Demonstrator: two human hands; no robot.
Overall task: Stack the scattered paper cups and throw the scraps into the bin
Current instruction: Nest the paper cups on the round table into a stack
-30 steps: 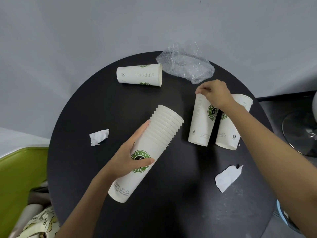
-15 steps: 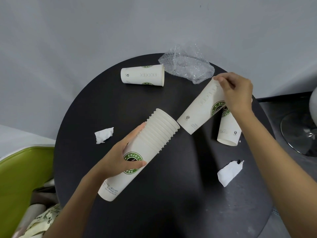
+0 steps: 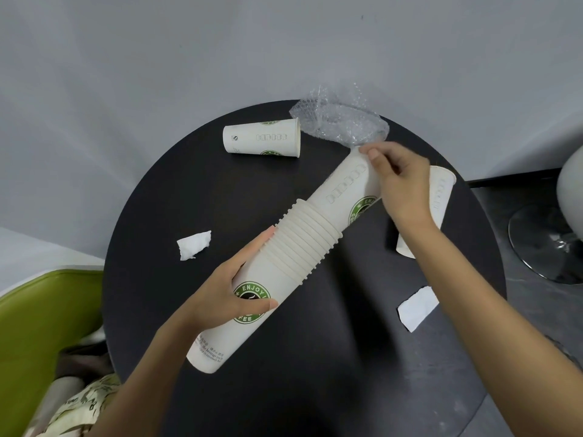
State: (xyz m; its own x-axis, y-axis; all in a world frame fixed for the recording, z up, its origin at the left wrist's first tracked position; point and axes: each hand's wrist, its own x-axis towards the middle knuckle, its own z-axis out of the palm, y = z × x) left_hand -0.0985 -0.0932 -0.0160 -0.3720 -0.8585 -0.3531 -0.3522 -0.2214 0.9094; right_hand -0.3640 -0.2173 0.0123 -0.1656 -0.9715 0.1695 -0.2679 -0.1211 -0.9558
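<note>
Stack of nested paper cups (image 3: 284, 266) held tilted above the round black surface (image 3: 315, 389), left hand (image 3: 227, 298) wrapped around its lower body. Single cup (image 3: 347, 187) partly seated in the stack's mouth, rim pinched by right hand (image 3: 400, 181). Two loose cups lying on their sides: one (image 3: 262, 138) at far edge, one (image 3: 438, 197) behind right wrist. Bubble wrap (image 3: 340, 121) just beside far cup. Paper scraps at left (image 3: 194, 246) and right (image 3: 416, 307).

Left hand (image 3: 227, 298) gripping cup stack (image 3: 277, 272), tilted over black table (image 3: 315, 389); right hand (image 3: 400, 181) pinching rim of cup (image 3: 344, 187) partly nested in stack; two scraps (image 3: 194, 245) (image 3: 416, 307), bubble wrap (image 3: 340, 121), two loose cups (image 3: 262, 138) (image 3: 441, 190) lying around
</note>
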